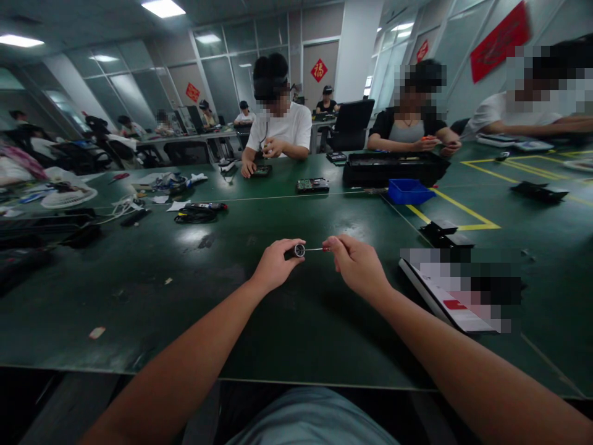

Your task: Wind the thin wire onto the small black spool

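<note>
We hold a small black cylinder (296, 251) against a thin tool (316, 249) over the worktop (208, 309).
Our left hand (275, 266) has its grip closed round the cylinder, silvery end facing right; our right hand (356, 267) pinches the tool's red end, tip at that face. We judge the tip may skid off if either hand drifts, and a slackened grip would let the cylinder drop and roll away.
</note>
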`<state>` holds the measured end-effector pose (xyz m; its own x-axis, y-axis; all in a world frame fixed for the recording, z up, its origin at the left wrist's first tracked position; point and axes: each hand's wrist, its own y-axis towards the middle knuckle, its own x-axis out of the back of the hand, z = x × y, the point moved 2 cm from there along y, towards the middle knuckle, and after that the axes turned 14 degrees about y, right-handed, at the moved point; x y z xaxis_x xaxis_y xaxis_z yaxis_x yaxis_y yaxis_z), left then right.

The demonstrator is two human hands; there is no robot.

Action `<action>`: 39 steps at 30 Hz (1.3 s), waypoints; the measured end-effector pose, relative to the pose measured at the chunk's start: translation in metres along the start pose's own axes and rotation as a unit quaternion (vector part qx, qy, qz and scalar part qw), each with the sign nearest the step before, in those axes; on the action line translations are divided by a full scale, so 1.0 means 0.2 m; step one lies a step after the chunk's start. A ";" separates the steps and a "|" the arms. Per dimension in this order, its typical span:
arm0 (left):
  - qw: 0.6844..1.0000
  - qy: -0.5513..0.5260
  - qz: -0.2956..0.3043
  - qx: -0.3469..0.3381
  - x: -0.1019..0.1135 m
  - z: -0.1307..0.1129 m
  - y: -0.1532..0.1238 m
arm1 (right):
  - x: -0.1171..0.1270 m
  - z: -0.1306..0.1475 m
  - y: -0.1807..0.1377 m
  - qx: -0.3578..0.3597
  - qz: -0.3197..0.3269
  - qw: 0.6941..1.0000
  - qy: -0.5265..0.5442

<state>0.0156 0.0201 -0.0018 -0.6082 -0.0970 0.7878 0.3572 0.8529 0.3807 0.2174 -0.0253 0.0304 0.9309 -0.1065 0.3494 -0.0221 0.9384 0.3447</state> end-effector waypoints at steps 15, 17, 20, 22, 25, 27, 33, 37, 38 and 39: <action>1.000 0.014 0.016 0.005 0.01 -0.04 0.00 | -0.01 -0.02 -0.01 0.044 -0.075 0.990 0.110; 1.000 0.011 0.006 0.011 0.01 -0.04 0.00 | -0.02 -0.04 0.01 0.021 -0.071 0.983 0.168; 1.000 -0.003 -0.010 0.006 0.01 -0.03 0.00 | -0.02 -0.07 0.03 -0.007 -0.073 0.967 0.244; 1.000 -0.020 -0.012 -0.015 0.01 -0.02 0.00 | -0.02 -0.09 0.03 -0.011 -0.089 0.957 0.275; 0.998 -0.038 -0.011 -0.054 0.00 -0.02 0.00 | -0.03 -0.11 0.04 -0.029 -0.121 0.937 0.327; 0.997 -0.029 -0.010 -0.077 0.01 -0.02 0.01 | -0.03 -0.13 0.06 -0.064 -0.136 0.912 0.381; 0.996 0.044 0.039 -0.064 0.01 -0.04 0.01 | -0.02 -0.15 0.06 -0.087 -0.167 0.908 0.375; 0.997 0.050 0.040 -0.040 0.02 -0.05 0.01 | -0.01 -0.11 0.04 -0.032 -0.152 0.950 0.270; 0.997 0.051 0.037 -0.037 0.02 -0.05 0.01 | 0.00 -0.10 0.03 -0.016 -0.147 0.959 0.244; 0.997 0.051 0.036 -0.035 0.02 -0.05 0.01 | 0.00 -0.08 0.02 -0.005 -0.142 0.966 0.218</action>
<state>0.0207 0.0165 0.0069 -0.5050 -0.0922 0.8582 0.4484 0.8215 0.3522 0.2228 -0.0153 0.0171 0.9641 -0.2126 -0.1592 0.2575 0.8952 0.3638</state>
